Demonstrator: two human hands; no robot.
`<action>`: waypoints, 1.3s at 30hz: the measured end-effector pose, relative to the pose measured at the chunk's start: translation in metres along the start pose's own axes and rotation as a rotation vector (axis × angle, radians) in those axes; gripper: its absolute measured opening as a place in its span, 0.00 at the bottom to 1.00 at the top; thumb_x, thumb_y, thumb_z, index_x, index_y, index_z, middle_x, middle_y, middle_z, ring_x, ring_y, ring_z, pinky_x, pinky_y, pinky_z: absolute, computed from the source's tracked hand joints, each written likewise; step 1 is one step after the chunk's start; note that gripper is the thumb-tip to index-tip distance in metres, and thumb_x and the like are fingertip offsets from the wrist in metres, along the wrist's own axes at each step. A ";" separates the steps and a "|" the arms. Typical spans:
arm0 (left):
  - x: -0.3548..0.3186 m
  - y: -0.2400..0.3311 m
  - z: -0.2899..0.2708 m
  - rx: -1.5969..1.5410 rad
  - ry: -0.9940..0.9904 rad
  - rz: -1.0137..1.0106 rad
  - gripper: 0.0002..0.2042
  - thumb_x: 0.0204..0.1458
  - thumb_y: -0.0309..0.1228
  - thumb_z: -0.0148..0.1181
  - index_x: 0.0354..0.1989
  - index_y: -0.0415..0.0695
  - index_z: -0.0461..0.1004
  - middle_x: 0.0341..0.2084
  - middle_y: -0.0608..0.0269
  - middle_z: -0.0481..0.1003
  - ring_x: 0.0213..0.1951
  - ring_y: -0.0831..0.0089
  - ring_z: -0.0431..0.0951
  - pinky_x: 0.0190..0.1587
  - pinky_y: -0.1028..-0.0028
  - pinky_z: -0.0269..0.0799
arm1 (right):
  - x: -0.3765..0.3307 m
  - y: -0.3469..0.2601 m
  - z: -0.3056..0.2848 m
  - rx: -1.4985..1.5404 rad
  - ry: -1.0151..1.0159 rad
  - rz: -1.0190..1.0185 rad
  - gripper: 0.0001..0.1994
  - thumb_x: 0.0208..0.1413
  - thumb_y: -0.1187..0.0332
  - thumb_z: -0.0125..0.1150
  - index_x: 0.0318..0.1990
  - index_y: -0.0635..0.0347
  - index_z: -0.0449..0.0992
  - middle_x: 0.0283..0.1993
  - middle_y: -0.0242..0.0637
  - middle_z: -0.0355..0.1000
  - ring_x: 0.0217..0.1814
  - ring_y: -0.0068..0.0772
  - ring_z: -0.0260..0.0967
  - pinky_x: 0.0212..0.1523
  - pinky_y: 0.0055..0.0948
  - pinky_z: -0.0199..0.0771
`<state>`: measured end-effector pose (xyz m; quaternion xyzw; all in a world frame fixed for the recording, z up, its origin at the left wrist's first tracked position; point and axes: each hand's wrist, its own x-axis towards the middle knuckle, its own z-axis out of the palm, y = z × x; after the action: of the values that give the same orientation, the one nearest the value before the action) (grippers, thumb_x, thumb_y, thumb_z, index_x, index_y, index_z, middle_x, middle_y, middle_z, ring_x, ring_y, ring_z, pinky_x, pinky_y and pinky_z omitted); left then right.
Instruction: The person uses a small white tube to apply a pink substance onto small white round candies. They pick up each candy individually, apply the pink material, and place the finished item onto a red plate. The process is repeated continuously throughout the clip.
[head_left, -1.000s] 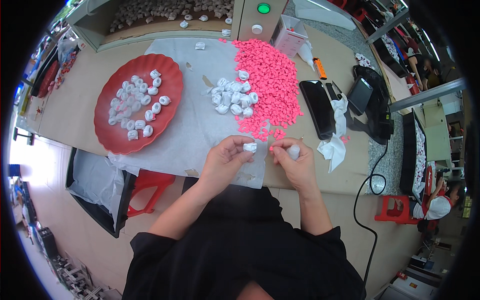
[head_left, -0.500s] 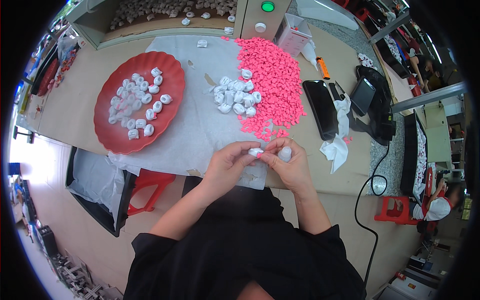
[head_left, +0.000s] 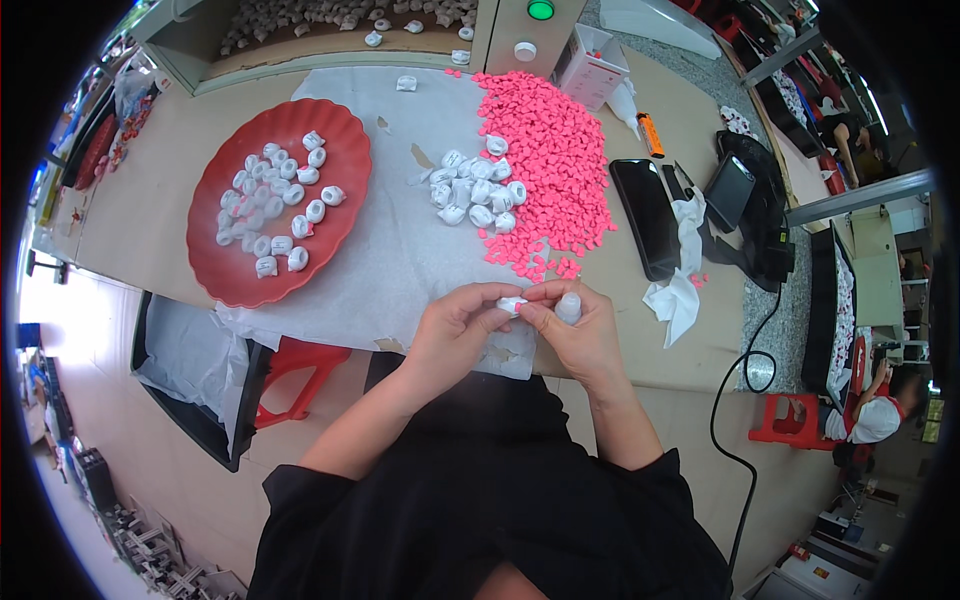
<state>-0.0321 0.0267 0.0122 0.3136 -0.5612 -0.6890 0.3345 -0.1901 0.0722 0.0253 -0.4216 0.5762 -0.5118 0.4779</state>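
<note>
A red dish with a scalloped rim, left in the frame, and a wrinkled, paper-like white sheet at centre carry small, knobbly white pieces; a pebbly heap of pink bits spreads upper centre. At lower centre, the left hand pinches one white piece, compact and rounded, a pink dot at its right end. The right hand presses fingertips there, gripping a cloudy-white bottle.
</note>
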 end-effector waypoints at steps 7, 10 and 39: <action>0.000 -0.006 -0.002 -0.080 0.029 -0.016 0.11 0.53 0.22 0.50 0.45 0.35 0.68 0.34 0.62 0.73 0.34 0.79 0.72 0.39 0.79 0.69 | 0.001 0.007 0.010 -0.169 0.088 -0.153 0.05 0.45 0.75 0.61 0.31 0.66 0.75 0.28 0.35 0.71 0.30 0.21 0.67 0.32 0.20 0.66; 0.001 -0.004 0.003 -0.169 0.069 0.012 0.12 0.53 0.22 0.50 0.45 0.34 0.68 0.35 0.61 0.73 0.35 0.77 0.73 0.39 0.79 0.70 | 0.004 0.008 0.012 -0.138 0.099 -0.204 0.05 0.45 0.77 0.61 0.32 0.66 0.75 0.28 0.36 0.70 0.30 0.22 0.67 0.31 0.21 0.66; 0.002 -0.003 0.010 -0.246 0.126 -0.041 0.10 0.51 0.19 0.50 0.42 0.33 0.69 0.31 0.59 0.74 0.31 0.78 0.74 0.36 0.79 0.71 | 0.000 0.018 0.007 -0.104 0.056 -0.350 0.04 0.47 0.78 0.58 0.32 0.67 0.74 0.27 0.34 0.70 0.29 0.20 0.66 0.30 0.20 0.66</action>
<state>-0.0416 0.0312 0.0110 0.3244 -0.4436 -0.7384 0.3909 -0.1826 0.0732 0.0075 -0.5249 0.5328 -0.5683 0.3430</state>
